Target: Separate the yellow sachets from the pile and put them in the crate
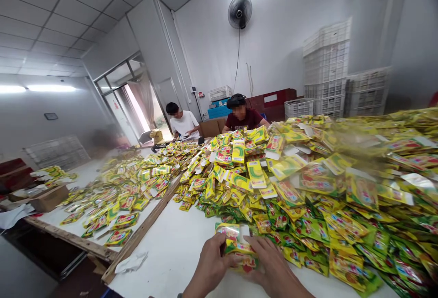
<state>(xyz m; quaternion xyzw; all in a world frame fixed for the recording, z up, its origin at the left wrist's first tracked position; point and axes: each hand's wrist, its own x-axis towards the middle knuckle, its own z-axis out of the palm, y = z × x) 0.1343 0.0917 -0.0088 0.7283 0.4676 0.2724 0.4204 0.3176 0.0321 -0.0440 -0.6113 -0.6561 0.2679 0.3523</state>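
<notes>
Low in the head view, my left hand (210,259) and my right hand (268,261) come together over the white table. Between them is a small yellow printed carton (227,231), its white flap raised on the right side. A shiny yellow sachet (242,250) lies in front of the carton, pinched between both hands. My left fingers and thumb close round the left side of the carton and sachet. The right fingers press on the sachet's right side. Whether the sachet is partly inside the carton, I cannot tell. Green and yellow sachets (308,229) lie beside my right hand.
A big heap of yellow cartons (256,175) covers the table behind my hands. Past a wooden strip (147,227), more packets (123,220) are spread. Crumpled white paper (132,262) lies left. Two people (185,124) sit across the table. White crates (325,70) are stacked behind.
</notes>
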